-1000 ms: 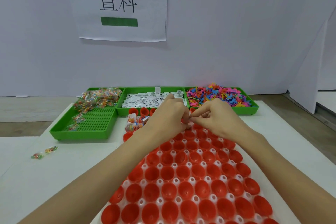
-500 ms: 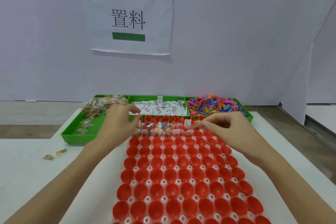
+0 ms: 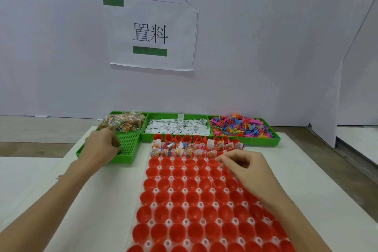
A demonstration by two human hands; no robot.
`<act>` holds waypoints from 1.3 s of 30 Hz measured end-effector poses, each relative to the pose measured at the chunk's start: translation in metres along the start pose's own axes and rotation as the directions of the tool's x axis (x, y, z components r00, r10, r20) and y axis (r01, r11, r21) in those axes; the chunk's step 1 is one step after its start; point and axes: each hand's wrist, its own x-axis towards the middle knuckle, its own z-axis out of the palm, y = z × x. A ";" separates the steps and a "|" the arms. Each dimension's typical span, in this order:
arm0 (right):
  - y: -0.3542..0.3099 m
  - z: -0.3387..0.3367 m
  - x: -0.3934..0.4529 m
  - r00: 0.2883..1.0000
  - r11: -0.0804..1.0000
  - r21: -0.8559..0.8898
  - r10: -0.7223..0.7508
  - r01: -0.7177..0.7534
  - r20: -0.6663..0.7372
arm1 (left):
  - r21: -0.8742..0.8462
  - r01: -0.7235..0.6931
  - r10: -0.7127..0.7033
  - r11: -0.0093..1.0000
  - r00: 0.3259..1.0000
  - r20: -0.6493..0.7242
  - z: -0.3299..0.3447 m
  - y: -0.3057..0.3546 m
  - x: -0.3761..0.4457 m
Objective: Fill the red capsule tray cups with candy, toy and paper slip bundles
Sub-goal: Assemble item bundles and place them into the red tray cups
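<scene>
Head view: three green bins at far edge of table (image 3: 306, 170) hold candy packets (image 3: 122, 121), paper slips (image 3: 178, 127), coloured toys (image 3: 241, 127). Red capsule tray (image 3: 196, 200) lies centre; only cups in its far rows hold bundles (image 3: 184, 149). Left hand (image 3: 100, 148) reaches into candy bin (image 3: 127, 143), fingers curled down; grasp not visible. Right hand (image 3: 243, 165) hovers over tray's third row, fingers curled loosely near filled cups, contents indiscernible.
</scene>
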 end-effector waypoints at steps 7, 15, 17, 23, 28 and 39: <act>0.004 -0.002 -0.004 1.000 0.999 -0.041 -0.023 0.022 -0.017 | -0.065 -0.125 0.119 0.990 0.989 -0.091 0.000 0.001 -0.003; 0.004 -0.003 -0.006 1.000 0.999 -0.053 -0.001 0.000 -0.015 | 0.169 -0.177 0.210 0.970 0.957 -0.202 -0.002 -0.004 -0.016; 0.005 -0.004 -0.007 1.000 0.999 -0.050 0.006 -0.007 -0.017 | 0.177 -0.240 0.271 0.955 0.945 -0.183 -0.005 -0.003 -0.023; 0.003 -0.008 -0.007 1.000 0.998 -0.069 0.010 -0.012 -0.021 | -0.065 -0.448 0.381 0.891 0.819 -0.428 -0.016 0.016 -0.062; -0.003 -0.008 -0.007 0.999 0.997 -0.082 -0.018 0.014 -0.048 | -0.392 -0.497 0.357 0.774 0.854 -0.379 -0.015 0.037 -0.114; -0.026 0.013 0.071 0.981 0.871 -0.453 -0.152 0.191 0.120 | -0.606 -0.444 0.336 0.660 0.896 -0.291 -0.005 0.042 -0.129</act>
